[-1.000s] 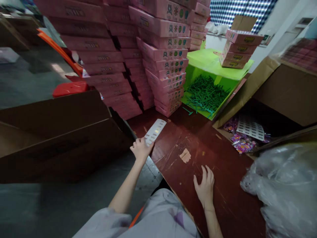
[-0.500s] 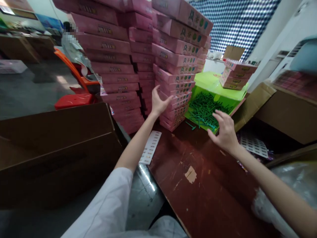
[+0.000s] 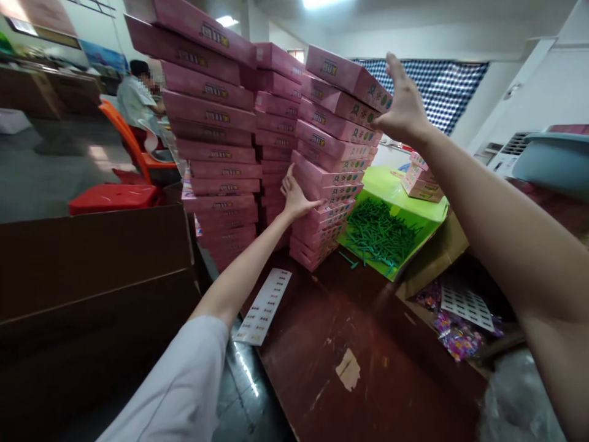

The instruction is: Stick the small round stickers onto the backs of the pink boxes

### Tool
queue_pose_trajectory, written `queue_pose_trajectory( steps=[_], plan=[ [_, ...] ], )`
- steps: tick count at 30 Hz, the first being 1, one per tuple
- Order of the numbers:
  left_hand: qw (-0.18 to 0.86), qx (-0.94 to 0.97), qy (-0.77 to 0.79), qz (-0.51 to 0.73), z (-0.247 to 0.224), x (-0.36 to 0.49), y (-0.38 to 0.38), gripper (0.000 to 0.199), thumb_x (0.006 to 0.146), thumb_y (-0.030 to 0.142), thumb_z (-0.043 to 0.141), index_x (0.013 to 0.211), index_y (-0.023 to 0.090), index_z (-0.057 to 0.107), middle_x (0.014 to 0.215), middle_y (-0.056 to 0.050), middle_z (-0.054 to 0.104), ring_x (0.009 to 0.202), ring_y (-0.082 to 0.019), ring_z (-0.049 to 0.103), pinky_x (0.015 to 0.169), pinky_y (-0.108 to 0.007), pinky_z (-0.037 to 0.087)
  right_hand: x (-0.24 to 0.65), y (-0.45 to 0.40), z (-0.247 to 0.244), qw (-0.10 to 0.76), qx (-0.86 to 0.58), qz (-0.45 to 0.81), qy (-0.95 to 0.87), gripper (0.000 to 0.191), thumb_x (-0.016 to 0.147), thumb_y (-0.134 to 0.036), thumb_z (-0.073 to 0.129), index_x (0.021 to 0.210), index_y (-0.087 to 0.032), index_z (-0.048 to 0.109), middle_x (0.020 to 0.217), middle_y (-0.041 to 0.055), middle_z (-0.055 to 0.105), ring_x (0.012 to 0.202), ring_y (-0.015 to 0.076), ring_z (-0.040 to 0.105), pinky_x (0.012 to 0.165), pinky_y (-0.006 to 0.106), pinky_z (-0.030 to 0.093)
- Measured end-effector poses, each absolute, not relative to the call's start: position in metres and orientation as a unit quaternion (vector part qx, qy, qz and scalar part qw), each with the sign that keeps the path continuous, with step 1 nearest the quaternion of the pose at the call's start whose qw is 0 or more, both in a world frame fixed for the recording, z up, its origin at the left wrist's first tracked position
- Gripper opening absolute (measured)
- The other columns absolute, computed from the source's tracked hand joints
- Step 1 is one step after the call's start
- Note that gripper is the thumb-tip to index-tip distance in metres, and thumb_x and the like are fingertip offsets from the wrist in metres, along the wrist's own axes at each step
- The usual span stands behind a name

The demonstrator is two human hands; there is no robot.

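Tall stacks of pink boxes (image 3: 317,175) stand at the far end of a dark red table (image 3: 340,319). My left hand (image 3: 297,197) lies against the lower part of the front right stack, thumb and fingers spread around a box corner. Raised higher, my right hand (image 3: 405,104) is at the upper right side of the same stack, its fingers apart near the top boxes. Whether its thumb touches a box I cannot tell. Green plastic sticks (image 3: 381,236) fill a bright green bin (image 3: 416,212) to the right of the stack.
A sheet of labels (image 3: 264,307) lies at the table's left edge. Large cardboard boxes (image 3: 92,258) stand at left. At right are another label sheet (image 3: 467,305), colourful packets (image 3: 458,336) and clear plastic (image 3: 518,396). A person (image 3: 138,98) sits beyond a red stool (image 3: 115,197).
My right hand has risen from in front of the green bin to the upper part of the stack. My left hand stays at the stack's lower boxes. The view has tilted up.
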State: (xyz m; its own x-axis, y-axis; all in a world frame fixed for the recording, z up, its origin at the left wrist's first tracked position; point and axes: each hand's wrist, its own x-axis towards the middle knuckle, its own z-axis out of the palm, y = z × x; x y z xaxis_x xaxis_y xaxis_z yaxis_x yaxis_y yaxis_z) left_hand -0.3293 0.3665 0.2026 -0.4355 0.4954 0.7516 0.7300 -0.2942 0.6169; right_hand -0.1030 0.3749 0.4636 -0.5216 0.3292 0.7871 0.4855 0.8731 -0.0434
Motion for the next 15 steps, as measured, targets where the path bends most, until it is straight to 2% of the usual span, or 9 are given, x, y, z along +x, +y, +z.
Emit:
queue_pose_trajectory(
  steps=[2,4,6,7,10,13,15],
  plan=[
    [0.116,-0.517,-0.579,-0.620,0.202,-0.327,0.367,0.129,0.042,0.061,0.088,0.148,0.019,0.027,0.147,-0.022,0.036,0.138,-0.044,0.033,0.113,-0.059,0.023,-0.114,0.378,0.473,0.419,-0.232,-0.068,-0.875,0.090,0.055,0.001,0.075,0.140,0.002,0.044,0.137,0.0138,0.058,0.133,0.0301,0.049,0.108,0.042,0.039],
    [0.132,-0.511,-0.569,-0.631,0.199,-0.323,0.365,0.126,0.043,0.063,0.087,0.146,0.018,0.031,0.146,-0.021,0.037,0.137,-0.043,0.034,0.114,-0.058,0.022,-0.119,0.388,0.479,0.442,-0.200,0.006,-0.874,0.065,0.054,0.004,0.070,0.118,0.002,0.061,0.118,0.0055,0.069,0.119,0.0216,0.061,0.092,0.026,0.048],
    [0.146,-0.504,-0.554,-0.646,0.196,-0.317,0.363,0.123,0.042,0.064,0.086,0.145,0.019,0.034,0.147,-0.020,0.037,0.138,-0.043,0.034,0.115,-0.059,0.020,-0.118,0.402,0.482,0.500,-0.173,0.158,-0.834,0.034,0.063,0.004,0.056,0.096,0.004,0.064,0.103,0.0016,0.073,0.106,0.0139,0.067,0.073,0.011,0.046],
    [0.151,-0.500,-0.547,-0.654,0.195,-0.314,0.361,0.122,0.043,0.064,0.085,0.145,0.020,0.034,0.148,-0.019,0.036,0.139,-0.043,0.033,0.116,-0.059,0.020,-0.115,0.408,0.482,0.525,-0.172,0.248,-0.795,0.026,0.067,0.002,0.047,0.089,0.005,0.062,0.100,0.0019,0.073,0.102,0.0122,0.068,0.067,0.008,0.043],
    [0.165,-0.488,-0.529,-0.675,0.192,-0.304,0.358,0.120,0.045,0.065,0.084,0.145,0.021,0.035,0.148,-0.018,0.036,0.140,-0.042,0.032,0.117,-0.059,0.021,-0.103,0.418,0.479,0.543,-0.186,0.438,-0.692,0.028,0.072,-0.006,0.030,0.075,0.005,0.055,0.094,0.0025,0.073,0.095,0.0128,0.069,0.062,0.011,0.042],
    [0.181,-0.482,-0.497,-0.698,0.194,-0.299,0.357,0.117,0.048,0.067,0.081,0.145,0.020,0.034,0.147,-0.017,0.036,0.142,-0.041,0.031,0.118,-0.058,0.021,-0.090,0.415,0.472,0.567,-0.168,0.464,-0.659,0.029,0.073,-0.014,0.024,0.060,-0.001,0.047,0.088,-0.0025,0.073,0.093,0.0107,0.068,0.064,0.012,0.043],
    [0.181,-0.482,-0.472,-0.716,0.196,-0.298,0.358,0.115,0.050,0.069,0.079,0.144,0.021,0.035,0.146,-0.015,0.036,0.143,-0.040,0.029,0.119,-0.057,0.020,-0.081,0.414,0.469,0.621,-0.170,0.472,-0.602,0.033,0.073,-0.017,0.016,0.051,-0.007,0.040,0.083,-0.0041,0.073,0.092,0.0065,0.069,0.063,0.008,0.039]
  ],
)
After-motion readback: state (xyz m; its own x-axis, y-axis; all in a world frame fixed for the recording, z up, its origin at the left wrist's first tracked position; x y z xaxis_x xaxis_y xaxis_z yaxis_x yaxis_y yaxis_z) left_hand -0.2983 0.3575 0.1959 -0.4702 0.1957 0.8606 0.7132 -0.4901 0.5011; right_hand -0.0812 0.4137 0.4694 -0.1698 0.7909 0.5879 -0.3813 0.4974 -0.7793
